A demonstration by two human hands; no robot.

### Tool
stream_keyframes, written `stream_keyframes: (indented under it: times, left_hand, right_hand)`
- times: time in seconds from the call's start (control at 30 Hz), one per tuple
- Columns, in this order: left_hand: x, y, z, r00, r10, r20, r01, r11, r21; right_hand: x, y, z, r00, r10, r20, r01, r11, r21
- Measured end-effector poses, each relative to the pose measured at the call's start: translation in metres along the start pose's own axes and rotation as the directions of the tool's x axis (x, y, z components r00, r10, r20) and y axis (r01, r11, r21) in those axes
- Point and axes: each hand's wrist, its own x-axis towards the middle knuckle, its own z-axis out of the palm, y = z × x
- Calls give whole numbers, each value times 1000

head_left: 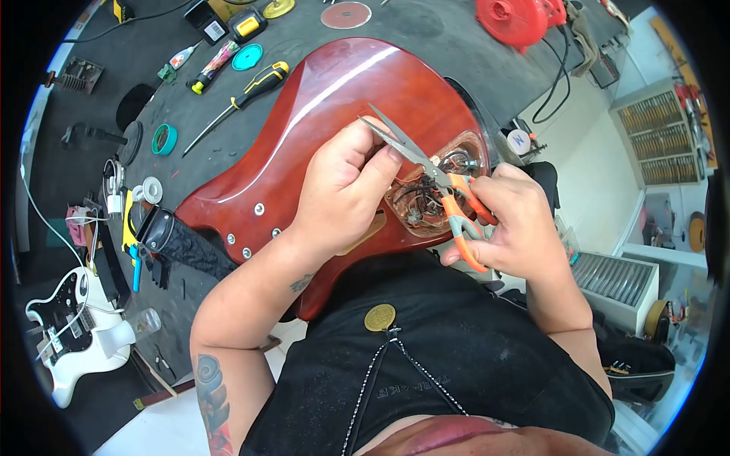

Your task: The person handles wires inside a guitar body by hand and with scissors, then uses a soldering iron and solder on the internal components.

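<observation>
R hand [517, 220] clamped on orange-handled scissors [411, 149], L hand [342, 190] fingers pinched together by blades, over red guitar body [304, 129]

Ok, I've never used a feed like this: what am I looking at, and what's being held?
One picture, from a camera worn on the person's head, looking down past their black shirt at their two bare hands; the round lens bends the edges. A glossy red-brown electric guitar body lies back-up on a dark grey workbench, its open cavity of wires showing. The right hand holds orange-handled steel scissors, blades pointing away. The left hand is pinched shut beside the blades; what it pinches is too small to tell. Nearby are a yellow-and-black screwdriver, a teal round lid, a red plastic power tool and a white guitar body.
</observation>
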Motion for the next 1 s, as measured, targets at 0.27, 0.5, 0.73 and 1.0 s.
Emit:
stream_keyframes:
  times: [0.27,0.5,0.73,1.0]
  left_hand:
    - [-1,1,1,1000,23,-2,-23,1000,-12]
    - [-1,3,0,1000,-15,25,15,1000,7]
    - [-1,2,-3,1000,2,17,-2,1000,-12]
    - [-3,-1,-6,999,-43,23,44,997,-70]
  right_hand:
    - [-3,-6,2,998,58,-12,-59,996,-72]
    - [-2,-14,4,996,87,5,-85,988,-133]
    - [-1,-8,5,999,48,12,-47,993,-106]
    - [0,-1,3,1000,16,8,-15,998,-62]
